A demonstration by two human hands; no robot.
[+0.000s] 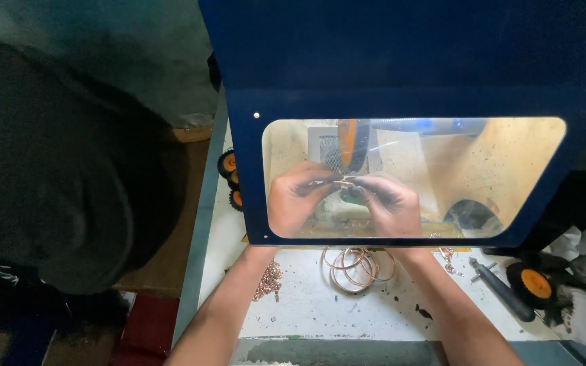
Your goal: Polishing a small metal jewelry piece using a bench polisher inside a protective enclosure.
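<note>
Both hands behind the clear window — left hand (pixel 300 198) and right hand (pixel 391 203) each pinching one small copper ring (pixel 344 183) at the orange wheel (pixel 348 144), loose copper rings (pixel 359 268) on the surface (pixel 306 308) just below.

Blurred behind the shield
The small piece (pixel 344 183) between both hands' fingertips, under the orange wheel (pixel 348 142), is too small to identify.

Both hands behind clear window (pixel 510 156) of blue hood (pixel 408 61) | left hand (pixel 298 198) and right hand (pixel 391 203) pinching small ring (pixel 344 183) just below orange wheel (pixel 348 142) | copper rings (pixel 357 266) and chain (pixel 268 279) lying on bench (pixel 320 312)
</note>
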